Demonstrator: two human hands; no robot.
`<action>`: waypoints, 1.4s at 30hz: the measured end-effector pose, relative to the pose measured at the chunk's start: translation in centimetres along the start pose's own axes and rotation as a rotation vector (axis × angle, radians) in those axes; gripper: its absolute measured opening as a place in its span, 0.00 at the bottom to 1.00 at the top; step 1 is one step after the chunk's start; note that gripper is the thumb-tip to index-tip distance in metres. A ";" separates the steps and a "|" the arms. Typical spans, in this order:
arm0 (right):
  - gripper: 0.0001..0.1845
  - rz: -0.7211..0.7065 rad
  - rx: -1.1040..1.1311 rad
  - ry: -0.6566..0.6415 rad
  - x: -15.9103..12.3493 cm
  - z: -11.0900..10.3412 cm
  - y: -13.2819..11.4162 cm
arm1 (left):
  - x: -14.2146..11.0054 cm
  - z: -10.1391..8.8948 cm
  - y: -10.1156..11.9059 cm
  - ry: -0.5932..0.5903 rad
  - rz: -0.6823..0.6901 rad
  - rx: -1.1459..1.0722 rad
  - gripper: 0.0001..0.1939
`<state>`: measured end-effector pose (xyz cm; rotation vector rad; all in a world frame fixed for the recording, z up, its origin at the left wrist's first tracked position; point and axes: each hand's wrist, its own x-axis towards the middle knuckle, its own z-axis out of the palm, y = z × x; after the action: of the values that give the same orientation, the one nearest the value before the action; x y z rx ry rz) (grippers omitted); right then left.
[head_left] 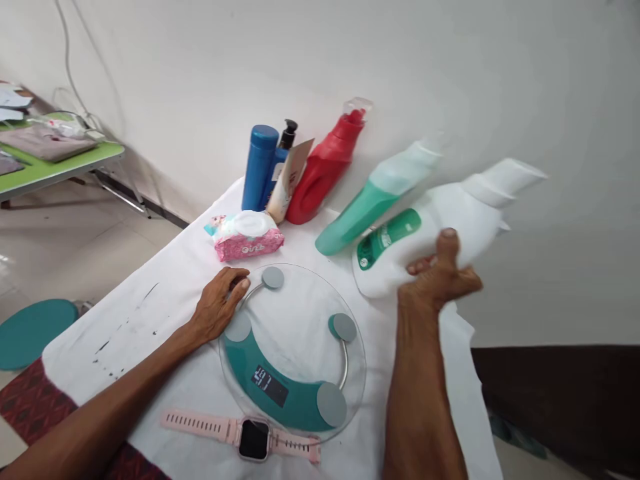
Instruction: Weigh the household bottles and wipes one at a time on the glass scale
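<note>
My right hand (443,273) is closed on the white detergent bottle (450,217), which has a green label and leans to the right near the wall. Some fingertips show at its handle; the others are hidden. My left hand (220,303) rests at the left edge of a round glass bathroom scale (280,400), fingers loosely bent and thumb apart from them. The scale has a teal band, grey pads and a lit display with digits too blurred to read. Just left of the white bottle stands a green-and-clear bottle (375,197).
Along the wall stand a red bottle (325,167), a beige tube (290,183), a blue pump bottle (277,170) and a blue cylinder (260,167). A pink wipes pack (249,247) lies before them. A pink smartwatch (254,439) lies at the front; a teal stool (37,330) stands left.
</note>
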<state>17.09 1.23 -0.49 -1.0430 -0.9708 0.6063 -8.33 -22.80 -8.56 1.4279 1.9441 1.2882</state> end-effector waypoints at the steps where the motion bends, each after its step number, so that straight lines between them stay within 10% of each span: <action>1: 0.25 -0.012 0.009 0.035 -0.3 -0.6 -0.6 | 0.0 0.0 0.0 -0.004 0.002 -0.007 0.23; 15: 0.27 0.067 0.092 -0.345 -10.0 -7.4 -14.2 | 0.0 -0.1 -0.4 -0.023 0.055 0.016 0.21; 24: 0.31 0.184 0.198 -0.450 -17.1 -7.6 -12.8 | 0.2 -0.3 -0.9 -0.015 0.085 0.018 0.18; 36: 0.28 -0.005 0.006 -0.442 -17.5 -8.6 -11.2 | 0.3 -0.4 -1.0 -0.014 0.077 0.031 0.19; 42: 0.29 0.023 -0.133 -0.072 -18.2 -13.8 -6.6 | 0.4 -0.4 -1.0 -0.003 0.094 0.014 0.21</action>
<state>20.68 -22.07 -3.59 -1.1577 -1.0750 0.6080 -9.31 -22.72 -9.12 1.5441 1.9075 1.3147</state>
